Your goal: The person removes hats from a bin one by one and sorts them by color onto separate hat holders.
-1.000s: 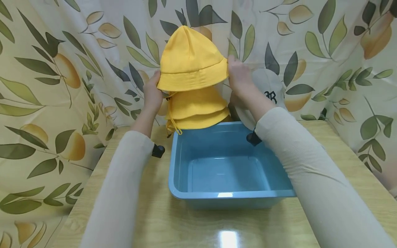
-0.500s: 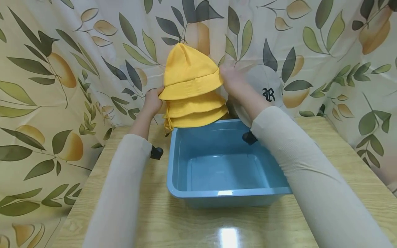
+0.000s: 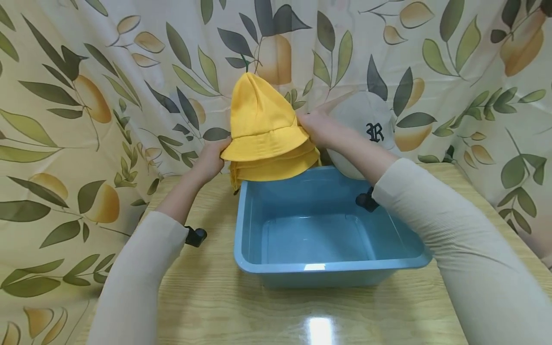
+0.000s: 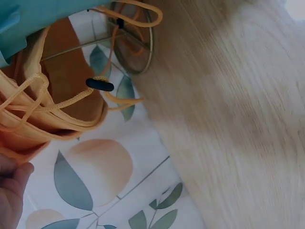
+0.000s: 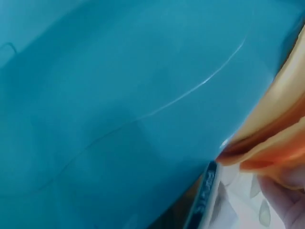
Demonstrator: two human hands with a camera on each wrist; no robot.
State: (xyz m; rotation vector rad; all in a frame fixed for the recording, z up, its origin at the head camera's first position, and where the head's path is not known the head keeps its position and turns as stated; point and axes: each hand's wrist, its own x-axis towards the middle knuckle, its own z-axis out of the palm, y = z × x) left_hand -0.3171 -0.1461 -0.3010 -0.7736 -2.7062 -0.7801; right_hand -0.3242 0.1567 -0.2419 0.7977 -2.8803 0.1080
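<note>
In the head view, a yellow bucket hat (image 3: 263, 124) sits over a stack of yellow hats (image 3: 276, 168) behind the blue bin. My left hand (image 3: 211, 157) pinches the top hat's brim at its left side. At the right side of that brim is my right hand (image 3: 322, 128), its fingertips partly hidden by the hat. In the left wrist view, fingers (image 4: 21, 174) hold the brim's edge, and a cord with a black toggle (image 4: 99, 84) hangs from the hats. My right hand (image 5: 284, 202) also grips a brim in the right wrist view.
A blue plastic bin (image 3: 315, 267) stands in front of the hats on the wooden table (image 3: 215, 297). To the right, behind my right forearm, is a light grey cap (image 3: 360, 112) with a black letter R. A leaf-patterned curtain (image 3: 487, 110) hangs at the back and sides.
Both hands have lowered the top yellow hat onto the stack, so its brim now covers more of the hats below. My forearms have spread a little outward.
</note>
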